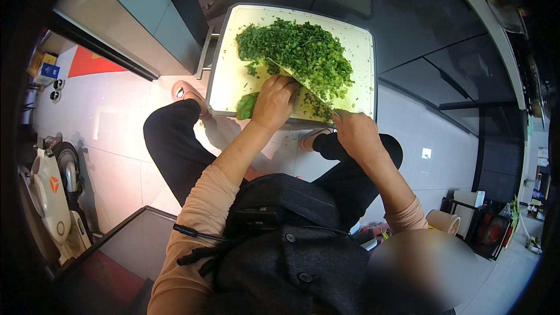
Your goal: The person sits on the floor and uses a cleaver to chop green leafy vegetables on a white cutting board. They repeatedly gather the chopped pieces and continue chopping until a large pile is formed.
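My right hand [358, 133] grips a kitchen knife [313, 92] at the near right of a pale cutting board [224, 85]. The blade slants up and left, its far end against a large heap of finely chopped greens [299, 52]. Beside the blade, my left hand [274, 101] has curled fingers over a bunch of leafy greens [247, 106]. Whole leaves stick out to the left of that hand; the rest is hidden under it. Small chopped bits [317, 107] lie between the knife and the board's near edge.
Dark glossy cabinets [415, 43] stand beyond the board and to the right. A metal handle [204, 54] is by its left side. My knees flank the board's near side. A white scooter [54, 201] stands at far left; a black rack [477, 227] is at lower right.
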`<state>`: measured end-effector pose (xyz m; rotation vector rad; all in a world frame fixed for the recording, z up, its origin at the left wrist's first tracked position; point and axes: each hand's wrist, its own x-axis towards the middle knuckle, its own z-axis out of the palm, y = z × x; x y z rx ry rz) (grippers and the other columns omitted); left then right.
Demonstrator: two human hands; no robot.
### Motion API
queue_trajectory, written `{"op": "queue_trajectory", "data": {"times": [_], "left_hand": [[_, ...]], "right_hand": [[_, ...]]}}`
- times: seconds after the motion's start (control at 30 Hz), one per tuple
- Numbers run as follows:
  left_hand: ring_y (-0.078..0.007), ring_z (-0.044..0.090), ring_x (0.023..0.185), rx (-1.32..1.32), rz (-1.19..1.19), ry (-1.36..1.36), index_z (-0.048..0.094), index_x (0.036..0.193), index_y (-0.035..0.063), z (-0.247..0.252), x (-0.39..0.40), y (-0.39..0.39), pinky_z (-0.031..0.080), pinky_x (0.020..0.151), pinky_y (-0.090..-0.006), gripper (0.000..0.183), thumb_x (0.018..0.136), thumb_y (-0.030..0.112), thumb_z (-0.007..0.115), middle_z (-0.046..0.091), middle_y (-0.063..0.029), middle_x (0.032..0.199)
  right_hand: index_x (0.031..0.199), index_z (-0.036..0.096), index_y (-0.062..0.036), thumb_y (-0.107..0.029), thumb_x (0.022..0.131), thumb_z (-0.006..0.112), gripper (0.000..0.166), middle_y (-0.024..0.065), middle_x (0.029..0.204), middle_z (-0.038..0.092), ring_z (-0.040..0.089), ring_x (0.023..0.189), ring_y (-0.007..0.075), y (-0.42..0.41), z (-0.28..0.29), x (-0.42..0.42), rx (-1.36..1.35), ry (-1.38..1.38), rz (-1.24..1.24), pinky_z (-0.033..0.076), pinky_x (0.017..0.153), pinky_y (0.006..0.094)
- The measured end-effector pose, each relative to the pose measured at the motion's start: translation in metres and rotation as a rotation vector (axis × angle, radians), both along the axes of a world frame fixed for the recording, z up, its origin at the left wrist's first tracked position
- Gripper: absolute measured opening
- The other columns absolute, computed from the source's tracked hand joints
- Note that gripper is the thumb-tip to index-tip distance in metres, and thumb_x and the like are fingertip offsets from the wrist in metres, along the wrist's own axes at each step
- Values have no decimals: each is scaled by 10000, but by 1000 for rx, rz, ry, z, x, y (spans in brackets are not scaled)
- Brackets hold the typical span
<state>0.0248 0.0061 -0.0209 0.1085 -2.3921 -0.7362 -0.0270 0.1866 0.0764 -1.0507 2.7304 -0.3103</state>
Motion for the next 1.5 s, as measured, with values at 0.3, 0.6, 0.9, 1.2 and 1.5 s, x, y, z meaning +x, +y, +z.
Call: {"op": "queue_trajectory", "data": {"times": [0.3, 0.6, 0.9, 1.2, 1.5], "left_hand": [[-257, 513, 860, 12, 7, 58, 632, 839, 49, -2, 0, -1, 423, 788, -360, 201, 645, 17, 596, 568, -67, 839], [-255, 526, 798, 40, 94, 113, 620, 794, 43, -4, 0, -2, 436, 736, -356, 130, 666, 20, 603, 560, -71, 793], [-258, 526, 807, 40, 41, 122, 602, 778, 43, -4, -1, -2, 433, 750, -359, 94, 686, 26, 597, 558, -75, 809], [-292, 514, 857, 45, 112, 21, 614, 770, 9, 0, -9, 3, 432, 784, -374, 120, 651, 12, 591, 568, -127, 860], [-296, 517, 865, 5, 89, 8, 621, 797, 10, -4, -9, 1, 436, 789, -370, 138, 660, 6, 606, 577, -113, 872]], "right_hand": [[800, 621, -23, -217, 830, 533, 216, 213, 655, 590, 577, 632, 391, 0, 5, -12, -120, -3, -13, 472, 605, 456], [777, 611, 54, -238, 831, 550, 304, 267, 662, 564, 565, 649, 420, 4, 27, -12, -71, -308, -104, 454, 597, 433], [738, 617, 58, -246, 832, 557, 324, 269, 644, 561, 560, 624, 420, 4, 3, -35, -136, -202, -84, 451, 572, 433], [791, 619, -8, -210, 834, 536, 222, 227, 652, 579, 568, 636, 402, 1, 15, -11, -137, -33, -16, 462, 602, 459], [822, 624, -15, -208, 832, 530, 215, 215, 680, 599, 587, 655, 380, 17, 17, -5, 11, -22, -9, 473, 626, 456]]}}
